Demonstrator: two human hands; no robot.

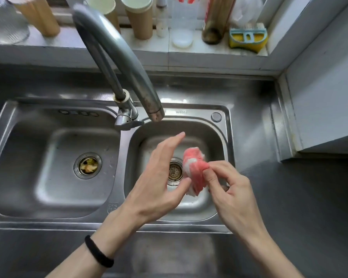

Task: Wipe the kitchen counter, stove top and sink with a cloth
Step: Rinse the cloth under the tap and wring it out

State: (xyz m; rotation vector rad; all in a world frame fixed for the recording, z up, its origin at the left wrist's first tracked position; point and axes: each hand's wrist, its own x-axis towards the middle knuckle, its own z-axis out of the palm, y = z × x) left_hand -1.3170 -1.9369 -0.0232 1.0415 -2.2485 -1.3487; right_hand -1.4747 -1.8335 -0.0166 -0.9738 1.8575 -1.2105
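Observation:
A small pink and white cloth (pixel 194 170) hangs bunched over the right basin of the steel double sink (pixel 121 223). My right hand (pixel 232 194) pinches its right edge between thumb and fingers. My left hand (pixel 161 179) is spread flat beside the cloth, its thumb touching the cloth's lower left side and its fingers pointing up toward the tap spout (pixel 156 113). Under the cloth lies the right basin's drain strainer (pixel 174 171). No water shows at the spout.
The left basin's drain (pixel 87 165) holds food scraps. On the sill behind stand brown canisters (pixel 141 19), a bottle (pixel 216 19), a white soap dish (pixel 182 40) and a yellow scrub brush (pixel 248 38). Grey counter (pixel 309 197) runs right, under a wall block (pixel 325 97).

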